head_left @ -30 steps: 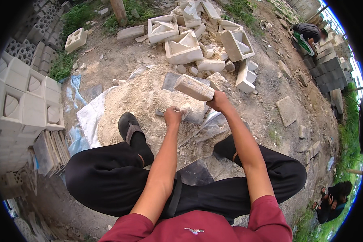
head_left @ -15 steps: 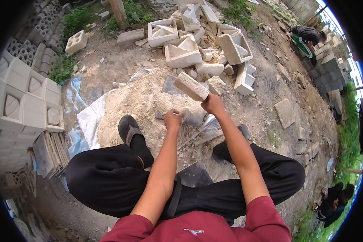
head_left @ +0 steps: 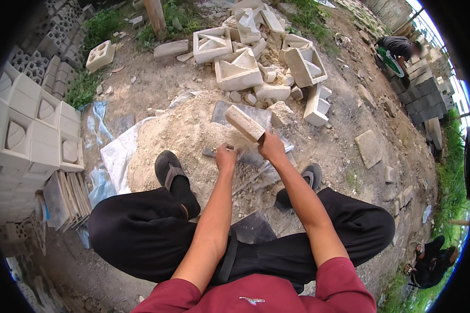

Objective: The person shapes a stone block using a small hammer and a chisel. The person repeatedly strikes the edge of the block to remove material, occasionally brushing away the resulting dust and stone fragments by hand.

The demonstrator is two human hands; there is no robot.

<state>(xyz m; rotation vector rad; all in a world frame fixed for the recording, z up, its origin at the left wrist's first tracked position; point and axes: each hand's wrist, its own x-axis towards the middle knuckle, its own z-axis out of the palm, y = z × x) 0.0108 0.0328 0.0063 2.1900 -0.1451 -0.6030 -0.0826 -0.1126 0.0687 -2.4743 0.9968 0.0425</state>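
Note:
My right hand (head_left: 271, 146) grips the narrow end of a thick, dusty wooden mallet (head_left: 244, 123), its flat block pointing up and to the left. Below and left of it, my left hand (head_left: 226, 158) is closed low over the crushed pale rubble; what its fingers hold, if anything, is too blurred to name. Between my feet and beyond them spreads a heap of pale crumbled stone (head_left: 167, 133). Under the mallet's far end lies a dark flat slab (head_left: 222, 112), dusted with grit.
Broken pale moulded blocks (head_left: 238, 69) are piled ahead. Patterned blocks (head_left: 44, 138) stack at left beside leaning boards (head_left: 68, 195). A white sheet (head_left: 121, 156) edges the heap. A dark tile (head_left: 253, 227) lies between my legs. One person (head_left: 397, 48) bends at far right; another sits lower right.
My right hand and the mallet have come down and slightly left, nearer my left hand. The pale chunk seen at my left fingers is now blurred. My right foot shows more.

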